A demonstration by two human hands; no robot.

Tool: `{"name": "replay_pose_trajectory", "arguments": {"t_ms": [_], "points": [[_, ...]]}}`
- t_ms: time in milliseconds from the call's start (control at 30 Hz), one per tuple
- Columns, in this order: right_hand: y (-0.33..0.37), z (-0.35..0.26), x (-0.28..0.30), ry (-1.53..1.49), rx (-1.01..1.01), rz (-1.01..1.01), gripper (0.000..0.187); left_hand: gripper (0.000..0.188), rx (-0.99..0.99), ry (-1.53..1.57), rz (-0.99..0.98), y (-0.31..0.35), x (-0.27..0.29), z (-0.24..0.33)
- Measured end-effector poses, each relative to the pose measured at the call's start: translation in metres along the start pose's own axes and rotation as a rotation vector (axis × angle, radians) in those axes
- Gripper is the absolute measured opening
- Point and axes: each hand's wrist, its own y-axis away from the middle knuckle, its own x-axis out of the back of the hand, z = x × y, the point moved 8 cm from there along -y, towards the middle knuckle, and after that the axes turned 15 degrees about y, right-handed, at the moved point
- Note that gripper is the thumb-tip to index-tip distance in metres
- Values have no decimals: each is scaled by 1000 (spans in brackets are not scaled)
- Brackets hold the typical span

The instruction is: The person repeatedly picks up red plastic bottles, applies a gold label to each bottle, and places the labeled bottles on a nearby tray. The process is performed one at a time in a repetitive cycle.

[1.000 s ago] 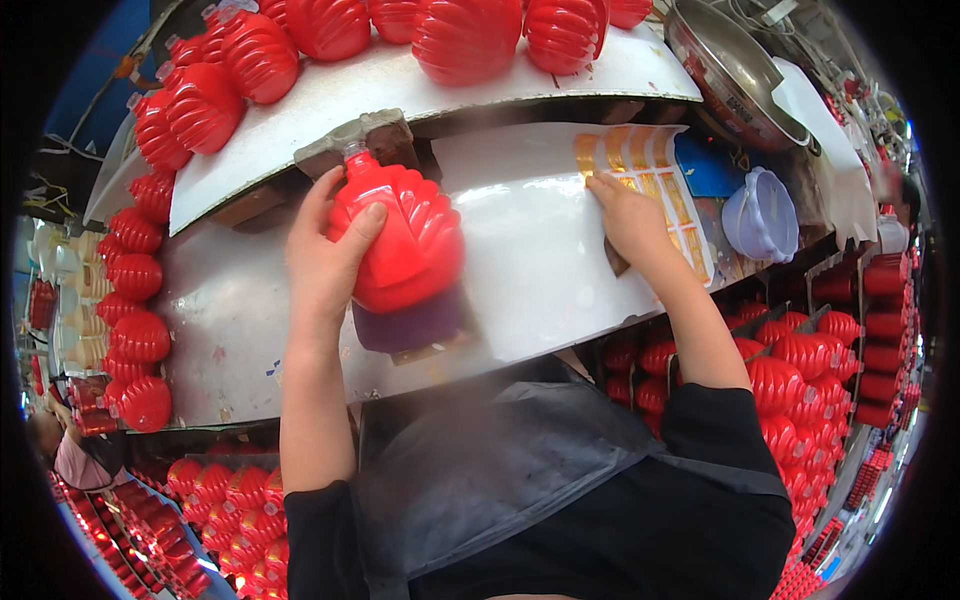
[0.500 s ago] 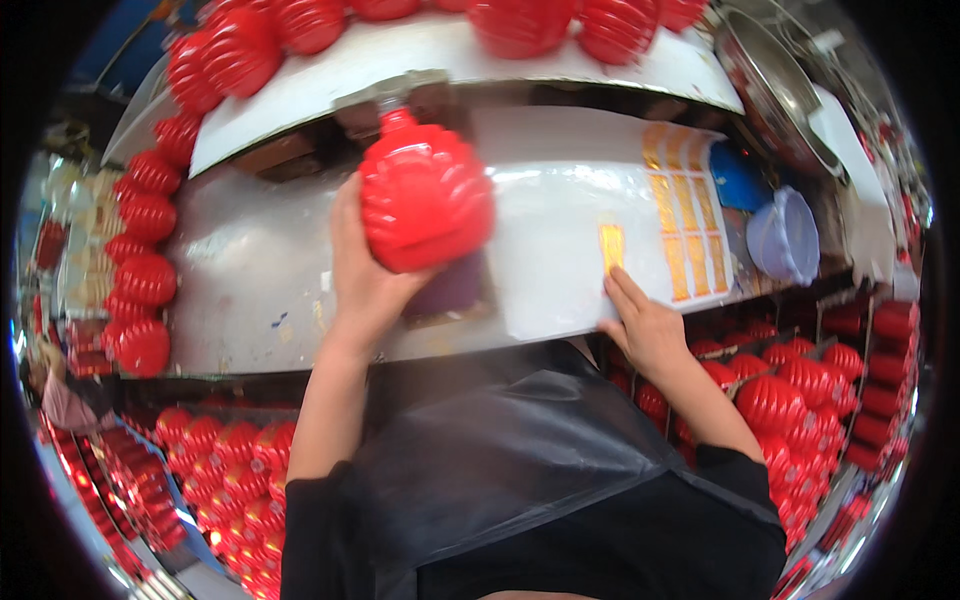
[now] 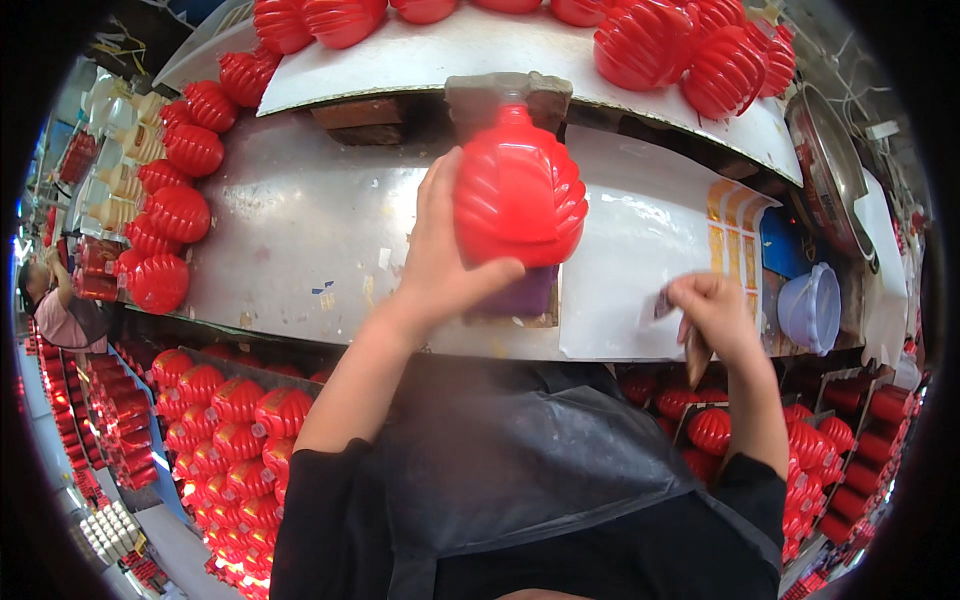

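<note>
A glossy red bottle with slanted ribs, a smooth front panel and a narrow neck is held upright by my left hand, fingers and thumb around its left side and lower part. Above the white sheet, my right hand pinches a thin strip, its tail hanging brownish below the fingers; it looks like a gold sticker, though the grip hides much of it. Rows of gold stickers lie on the sheet's right side. Beneath the bottle is a purple block.
Red bottles line a white raised shelf at the back, and more stand along the left of the metal bench. At right are a lilac bucket and a metal pan. Packed red bottles sit below the bench edge.
My right fingers have lifted the single gold sticker from the sheet and now pinch a strip. The bottle, in my left hand, sits further right in the picture as the view has shifted.
</note>
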Motion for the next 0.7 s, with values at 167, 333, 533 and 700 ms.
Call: {"name": "replay_pose_trajectory", "arguments": {"t_ms": [167, 333, 533, 700], "points": [[-29, -135, 25, -27, 434, 88, 18, 88, -15, -65, 42, -15, 2, 14], [17, -232, -12, 735, 1185, 489, 24, 79, 72, 107, 103, -36, 8, 18], [26, -214, -78, 1196, 1273, 613, 37, 64, 144, -63, 132, -63, 8, 22], [41, -192, -92, 1267, 1314, 744, 38, 57, 147, -130, 120, -71, 4, 20]]}}
